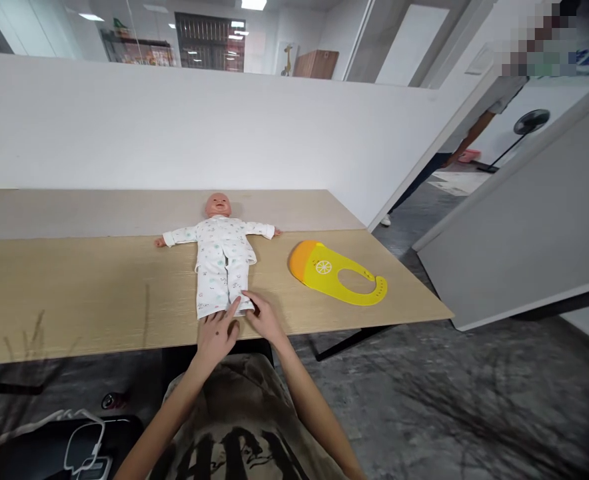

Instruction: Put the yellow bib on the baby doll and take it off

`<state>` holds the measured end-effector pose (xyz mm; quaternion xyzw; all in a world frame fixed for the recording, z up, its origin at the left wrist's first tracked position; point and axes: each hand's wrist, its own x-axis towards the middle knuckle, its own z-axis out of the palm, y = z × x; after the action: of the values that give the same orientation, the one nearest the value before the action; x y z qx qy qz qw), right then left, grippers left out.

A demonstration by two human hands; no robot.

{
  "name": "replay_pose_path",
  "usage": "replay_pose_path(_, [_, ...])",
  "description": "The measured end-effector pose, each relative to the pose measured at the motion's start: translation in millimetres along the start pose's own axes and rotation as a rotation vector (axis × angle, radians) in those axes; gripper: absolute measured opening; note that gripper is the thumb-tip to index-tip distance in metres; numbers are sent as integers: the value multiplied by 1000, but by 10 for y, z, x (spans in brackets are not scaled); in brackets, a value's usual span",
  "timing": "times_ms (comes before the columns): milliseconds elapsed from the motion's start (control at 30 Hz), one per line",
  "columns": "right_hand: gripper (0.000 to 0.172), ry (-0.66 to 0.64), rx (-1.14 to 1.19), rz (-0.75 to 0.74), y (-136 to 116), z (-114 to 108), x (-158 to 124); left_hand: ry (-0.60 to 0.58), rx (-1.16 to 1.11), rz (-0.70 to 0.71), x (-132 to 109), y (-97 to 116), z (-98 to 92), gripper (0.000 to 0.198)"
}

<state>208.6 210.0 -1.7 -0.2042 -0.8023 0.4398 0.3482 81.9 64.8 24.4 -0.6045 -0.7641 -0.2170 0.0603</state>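
A baby doll (218, 205) lies face up on the wooden table (99, 287), its arms spread to both sides. It wears a white patterned top (222, 233) and white patterned trousers (213, 283). At the lower end of the trouser legs, my left hand (218, 339) rests with its fingers apart, one fingertip on the cloth. My right hand (263, 320) touches the hem of the trouser leg on the right, thumb and fingers apart. The doll's feet do not show.
A yellow and orange bib (324, 270) lies on the table to the right of the doll. A white wall (174, 127) stands behind the table. Through the doorway at the right a person (467, 140) and a black fan (531, 122) show. A black chair seat is at lower left.
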Motion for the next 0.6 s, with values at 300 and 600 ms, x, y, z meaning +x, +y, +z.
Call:
replay_pose_path(300, [53, 45, -81, -25, 47, 48, -12, 48, -255, 32, -191, -91, -95, 50])
replay_pose_path(600, [60, -48, -277, -42, -24, 127, 40, 288, -300, -425, 680, -940, -334, 40])
